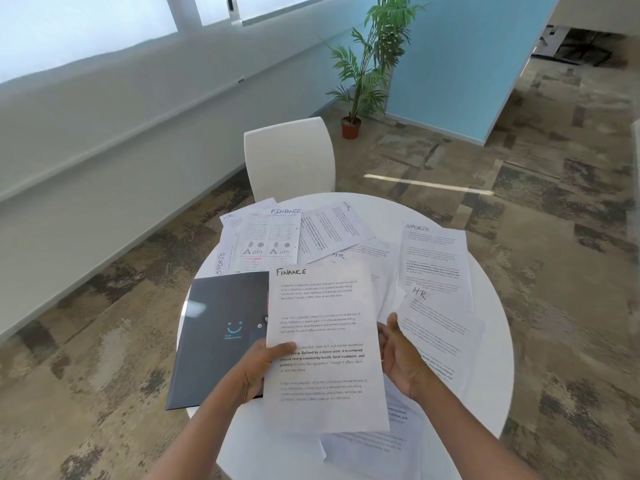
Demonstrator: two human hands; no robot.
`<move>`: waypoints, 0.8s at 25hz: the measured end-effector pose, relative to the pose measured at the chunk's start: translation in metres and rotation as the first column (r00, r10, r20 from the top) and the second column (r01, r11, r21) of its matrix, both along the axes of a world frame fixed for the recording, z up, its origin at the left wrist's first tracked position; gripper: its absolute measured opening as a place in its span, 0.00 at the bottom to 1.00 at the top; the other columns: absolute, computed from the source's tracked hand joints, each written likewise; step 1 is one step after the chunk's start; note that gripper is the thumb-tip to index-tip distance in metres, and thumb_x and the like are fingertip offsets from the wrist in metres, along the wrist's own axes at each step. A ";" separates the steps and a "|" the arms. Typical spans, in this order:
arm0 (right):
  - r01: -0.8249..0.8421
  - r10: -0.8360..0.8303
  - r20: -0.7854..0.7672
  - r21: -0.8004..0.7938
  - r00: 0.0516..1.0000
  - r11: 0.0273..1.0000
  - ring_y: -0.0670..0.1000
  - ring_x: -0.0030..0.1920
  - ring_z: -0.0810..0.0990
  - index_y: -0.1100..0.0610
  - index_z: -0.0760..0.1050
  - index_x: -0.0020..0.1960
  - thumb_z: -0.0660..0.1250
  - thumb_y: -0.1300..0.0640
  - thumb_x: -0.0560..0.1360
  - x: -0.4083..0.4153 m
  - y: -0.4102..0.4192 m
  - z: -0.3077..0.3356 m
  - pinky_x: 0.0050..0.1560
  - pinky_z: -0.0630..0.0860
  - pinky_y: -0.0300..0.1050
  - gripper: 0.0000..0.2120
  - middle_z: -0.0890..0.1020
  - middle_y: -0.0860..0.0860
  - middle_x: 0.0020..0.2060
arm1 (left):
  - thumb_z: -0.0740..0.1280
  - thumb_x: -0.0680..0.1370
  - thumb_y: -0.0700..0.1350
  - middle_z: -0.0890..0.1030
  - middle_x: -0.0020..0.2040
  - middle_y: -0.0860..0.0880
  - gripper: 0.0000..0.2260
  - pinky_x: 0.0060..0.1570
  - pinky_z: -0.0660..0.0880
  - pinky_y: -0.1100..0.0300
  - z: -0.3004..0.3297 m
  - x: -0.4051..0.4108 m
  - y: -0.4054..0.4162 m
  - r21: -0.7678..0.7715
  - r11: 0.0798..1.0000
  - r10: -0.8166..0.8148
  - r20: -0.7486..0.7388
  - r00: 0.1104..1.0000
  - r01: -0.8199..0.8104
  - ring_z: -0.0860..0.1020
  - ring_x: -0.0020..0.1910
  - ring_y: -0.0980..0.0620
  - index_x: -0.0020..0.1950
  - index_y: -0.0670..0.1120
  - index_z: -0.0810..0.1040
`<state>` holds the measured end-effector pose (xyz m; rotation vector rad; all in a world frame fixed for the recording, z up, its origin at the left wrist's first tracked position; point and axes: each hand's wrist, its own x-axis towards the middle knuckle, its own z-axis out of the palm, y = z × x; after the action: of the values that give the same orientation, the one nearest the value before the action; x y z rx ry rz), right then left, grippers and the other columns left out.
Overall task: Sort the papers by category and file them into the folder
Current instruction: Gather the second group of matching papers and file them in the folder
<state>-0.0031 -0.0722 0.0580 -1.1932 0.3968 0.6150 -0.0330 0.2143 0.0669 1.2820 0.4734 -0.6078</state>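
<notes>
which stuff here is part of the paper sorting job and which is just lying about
Job:
held FINANCE sheet, gripped by the left hand, right hand at its edge
dark folder
loose labelled papers: FINANCE, HR, SPORTS

Just there:
white chair
potted plant

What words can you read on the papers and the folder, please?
"FINANCE": held sheet
"FINANCE": chart sheet
"SPORTS": right sheet
"SPORTS": left-edge sheet
"HR": far sheet, far-left sheet, middle sheet, near-right sheet
Body print, folder logo text: too small.
</notes>
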 end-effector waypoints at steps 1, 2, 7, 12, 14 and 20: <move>-0.022 0.025 0.059 -0.045 0.998 0.999 0.51 0.47 0.83 0.53 0.80 0.63 0.63 0.35 0.74 0.001 0.001 0.004 0.50 0.79 0.47 0.28 0.83 0.55 0.51 | 0.74 0.69 0.44 0.84 0.56 0.36 0.23 0.60 0.77 0.36 -0.002 0.000 0.000 0.009 1.000 -0.014 -0.008 1.000 0.014 0.83 0.55 0.35 0.63 0.39 0.79; -0.046 0.057 0.119 -0.091 0.991 0.995 0.53 0.50 0.85 0.53 0.79 0.63 0.66 0.41 0.76 0.001 0.003 0.008 0.51 0.81 0.50 0.22 0.85 0.54 0.53 | 0.74 0.70 0.44 0.84 0.56 0.36 0.23 0.60 0.76 0.36 -0.003 -0.001 0.000 0.014 1.000 -0.026 -0.017 1.000 0.026 0.83 0.55 0.35 0.63 0.40 0.79; 0.042 0.048 0.299 -0.287 0.953 0.957 0.54 0.53 0.85 0.55 0.81 0.57 0.73 0.60 0.75 0.001 0.012 0.013 0.59 0.80 0.59 0.11 0.87 0.52 0.51 | 0.75 0.71 0.47 0.85 0.57 0.40 0.23 0.54 0.81 0.43 0.000 -0.003 -0.009 0.021 0.999 -0.039 0.015 0.999 0.039 0.84 0.55 0.38 0.64 0.43 0.78; 0.082 0.056 0.365 -0.352 0.930 0.932 0.53 0.51 0.86 0.55 0.82 0.55 0.73 0.60 0.75 0.003 0.011 0.014 0.56 0.81 0.57 0.09 0.87 0.51 0.49 | 0.69 0.80 0.45 0.86 0.54 0.43 0.14 0.57 0.80 0.41 -0.002 0.001 -0.013 0.152 0.988 0.006 0.109 0.994 -0.022 0.85 0.52 0.41 0.63 0.41 0.79; 0.124 0.021 0.386 -0.346 0.922 0.930 0.51 0.49 0.86 0.55 0.82 0.56 0.73 0.61 0.75 0.002 0.014 0.016 0.54 0.82 0.53 0.10 0.87 0.50 0.48 | 0.69 0.80 0.46 0.87 0.52 0.45 0.12 0.57 0.80 0.40 0.001 0.004 -0.017 0.195 0.980 0.015 0.141 0.990 -0.043 0.85 0.51 0.42 0.62 0.43 0.80; 0.181 -0.028 0.444 -0.306 0.895 0.935 0.51 0.49 0.86 0.56 0.82 0.56 0.73 0.62 0.74 0.006 0.009 0.024 0.49 0.82 0.45 0.11 0.87 0.50 0.48 | 0.70 0.79 0.47 0.86 0.54 0.43 0.14 0.54 0.81 0.45 0.011 0.011 -0.021 0.121 0.989 0.056 0.219 0.974 -0.084 0.85 0.53 0.42 0.62 0.42 0.80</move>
<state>0.0033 -0.0627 0.0818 -1.5870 0.1873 0.1694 -0.0216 0.1929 0.0784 1.4305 0.3816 -0.3782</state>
